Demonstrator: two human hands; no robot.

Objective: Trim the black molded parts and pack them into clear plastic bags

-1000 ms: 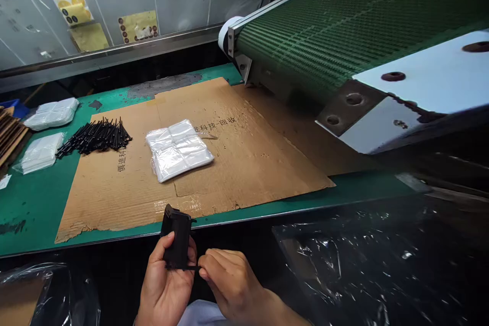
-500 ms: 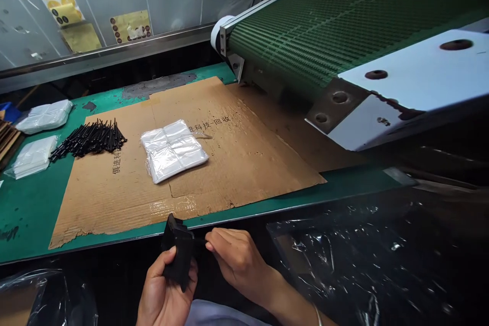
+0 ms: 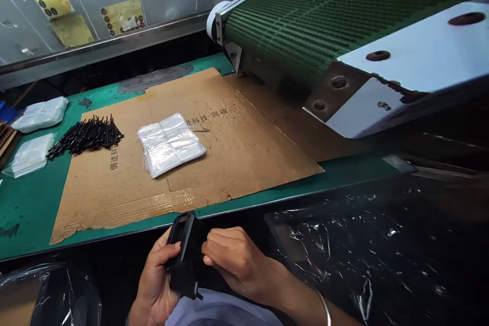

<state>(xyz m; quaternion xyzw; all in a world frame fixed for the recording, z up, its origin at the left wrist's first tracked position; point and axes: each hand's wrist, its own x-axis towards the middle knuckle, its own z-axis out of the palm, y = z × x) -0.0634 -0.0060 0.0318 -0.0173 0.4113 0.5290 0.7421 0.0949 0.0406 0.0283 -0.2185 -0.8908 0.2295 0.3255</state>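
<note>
My left hand [image 3: 155, 277] is wrapped round a black boxy plastic part [image 3: 187, 252], with the thumb pressed on its near face. The part is tilted and shows a long recessed slot along its top; a small peg sticks out at the bottom. Against its right side, my right hand [image 3: 239, 260] is closed in a pinch. Whatever those fingertips hold is hidden in the dark. Beyond the hands, a tied stack of clear plastic bags [image 3: 171, 145] lies on a cardboard sheet [image 3: 244, 163]. A pile of thin black sticks [image 3: 87, 135] lies to its left.
A green conveyor belt [image 3: 290, 25] with a white frame [image 3: 428, 61] reaches over the right of the green table [image 3: 26, 224]. More bag stacks [image 3: 42, 112] lie at the left. Clear plastic sheeting [image 3: 344, 249] lies at lower right. Sticker sheets [image 3: 124, 16] hang on the back panel.
The black part has turned in my left hand, so its slotted side now faces up. My right fingertips have come closer to its side. The view has shifted slightly.
</note>
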